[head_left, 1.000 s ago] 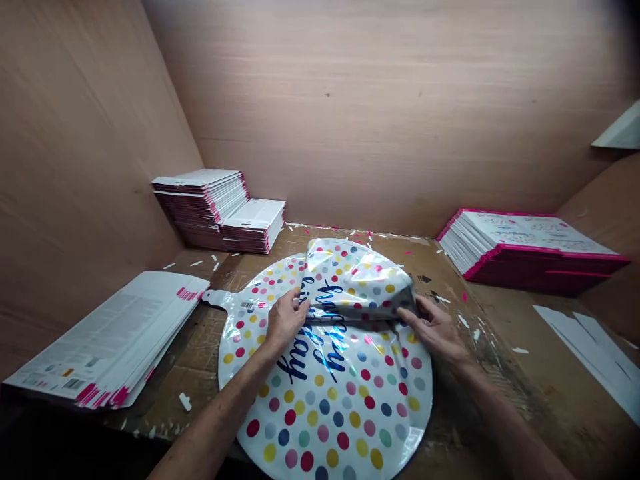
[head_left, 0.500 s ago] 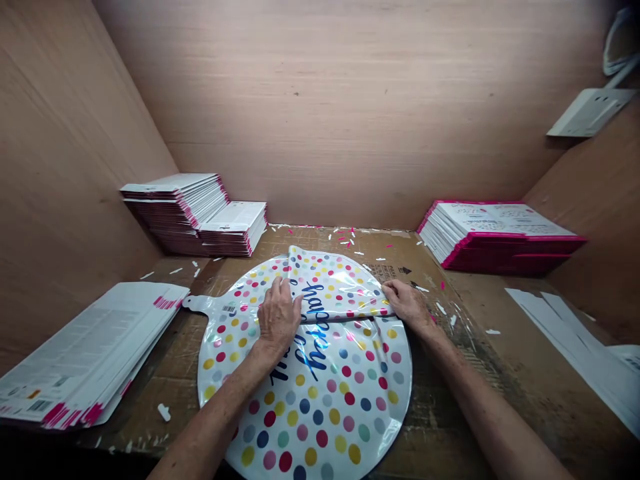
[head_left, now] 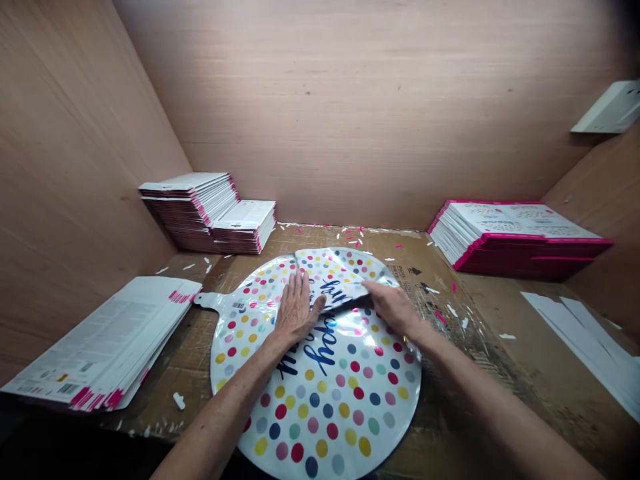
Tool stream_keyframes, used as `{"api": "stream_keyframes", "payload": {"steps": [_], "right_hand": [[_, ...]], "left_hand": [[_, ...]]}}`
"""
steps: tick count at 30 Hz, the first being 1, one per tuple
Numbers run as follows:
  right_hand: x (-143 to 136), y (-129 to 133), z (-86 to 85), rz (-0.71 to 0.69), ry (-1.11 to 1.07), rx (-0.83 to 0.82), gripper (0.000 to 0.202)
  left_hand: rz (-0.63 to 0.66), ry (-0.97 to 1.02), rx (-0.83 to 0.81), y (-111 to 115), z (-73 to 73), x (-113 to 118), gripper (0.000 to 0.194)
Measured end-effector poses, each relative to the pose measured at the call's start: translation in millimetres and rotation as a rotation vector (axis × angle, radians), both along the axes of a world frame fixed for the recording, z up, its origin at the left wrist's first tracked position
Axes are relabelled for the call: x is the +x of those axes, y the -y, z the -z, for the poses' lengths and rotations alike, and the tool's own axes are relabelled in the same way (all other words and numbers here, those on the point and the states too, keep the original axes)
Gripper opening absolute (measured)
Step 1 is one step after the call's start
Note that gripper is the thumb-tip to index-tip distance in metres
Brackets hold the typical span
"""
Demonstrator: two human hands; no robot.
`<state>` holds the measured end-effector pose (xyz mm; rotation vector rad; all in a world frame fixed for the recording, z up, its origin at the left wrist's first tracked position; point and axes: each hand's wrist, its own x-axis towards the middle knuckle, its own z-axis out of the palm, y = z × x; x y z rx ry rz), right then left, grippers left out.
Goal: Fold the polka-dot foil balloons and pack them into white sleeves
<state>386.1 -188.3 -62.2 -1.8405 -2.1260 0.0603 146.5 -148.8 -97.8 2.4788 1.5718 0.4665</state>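
Observation:
A flat round foil balloon (head_left: 345,393), white with coloured dots and blue lettering that includes "happy", lies on a cardboard-covered surface. Its narrow tail points left. My left hand (head_left: 296,310) rests on its upper middle, fingers stretched out and pressing the foil flat. With thumb and fingers pinched, my right hand (head_left: 393,308) holds a fold of the balloon at the upper right. A dark gap shows under the lifted edge between my two hands. The fingertips of my right hand are partly hidden.
Printed card sleeves stand in stacks at the back left (head_left: 240,217) and back right (head_left: 510,233). More cards (head_left: 115,333) are fanned out at left. White paper strips (head_left: 575,340) lie at right. Small scraps (head_left: 360,233) litter the cardboard (head_left: 445,400). Wooden panels (head_left: 350,120) enclose the sides and back.
My right hand has moved inward from the balloon's right edge, drawing the fold's edge with it. My left hand has straightened its fingers over the foil. The view has shifted slightly.

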Motion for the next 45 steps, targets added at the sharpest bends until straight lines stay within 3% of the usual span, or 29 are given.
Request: {"api": "stream_keyframes", "payload": {"steps": [3,7,11,14,17,18,21,23,25,27,29,31,32,33,35,37,39,41,43,45], "right_hand": [[53.5,-25.3,-41.1,0.091,-0.059,0.023,0.031],[94.1,-34.8,-125.0,0.22,-0.078,0.135,0.036],[74.7,-4.7,-196.5,0.271,0.036,0.345,0.034],[33.0,31.3,-214.9,0.325,0.286,0.382,0.026],[-20.3,62.9,-190.2,0.346,0.495,0.31,0.021],[-39.0,71.3,-173.2,0.332,0.528,0.268,0.021],[-89.1,93.9,-108.9,0.176,0.504,0.055,0.021],[-108.4,110.0,-67.4,0.041,0.431,-0.036,0.018],[-110.0,125.9,-36.1,-0.235,0.278,0.008,0.032],[-96.3,136.7,-15.9,-0.468,0.123,0.124,0.061],[-76.1,138.2,-3.3,-0.526,0.027,0.249,0.069],[-59.5,131.1,5.6,-0.497,0.009,0.324,0.063],[-54.4,125.8,9.2,-0.501,0.023,0.329,0.059],[-51.4,120.5,12.0,-0.53,0.044,0.305,0.055],[-50.1,111.7,15.2,-0.619,0.063,0.213,0.044],[-51.7,106.9,15.0,-0.668,0.021,0.109,0.037],[-53.5,103.9,12.6,-0.618,-0.077,0.014,0.033],[-56.1,98.9,10.0,-0.466,-0.216,-0.063,0.029],[-60.9,89.7,9.0,-0.245,-0.319,-0.096,0.036],[-67.8,76.7,9.7,-0.046,-0.307,-0.082,0.044]], "left_hand": [[0.016,-0.041,0.002,1.4,1.5,1.4,0.081],[0.025,-0.11,0.09,0.7,5.5,4.6,0.079],[0.038,-0.112,0.062,-1.8,-6.5,7.9,0.079],[0.032,-0.005,0.046,18.3,-28.2,17.3,0.065],[0.073,0.353,-0.119,65.8,-47.4,31.5,0.041],[0.066,0.537,-0.262,83.8,-50.7,35.5,0.039],[-0.061,1.177,-0.806,123.8,-49.8,38.0,0.06],[-0.24,1.469,-0.961,131.2,-44.5,28.4,0.059],[-0.389,1.569,-0.931,125.2,-40.9,9.3,0.045],[-0.416,1.555,-0.931,113.7,-41.3,-15.8,0.037],[-0.354,1.448,-1.043,104.3,-45.1,-40.6,0.032],[-0.311,1.139,-1.122,101.0,-49.2,-60.3,0.024],[-0.303,0.927,-1.076,101.7,-50.2,-67.7,0.024],[-0.304,0.722,-0.946,103.6,-49.9,-73.6,0.026],[-0.251,0.444,-0.52,109.1,-45.3,-82.7,0.026],[-0.037,0.366,-0.144,113.4,-36.5,-89.9,0.035],[0.219,0.351,-0.01,113.7,-27.0,-95.9,0.051],[0.318,0.325,-0.027,109.4,-20.7,-99.2,0.052],[0.232,0.326,-0.075,101.6,-19.2,-97.7,0.041],[0.066,0.359,-0.155,93.0,-21.1,-90.6,0.03]]}}
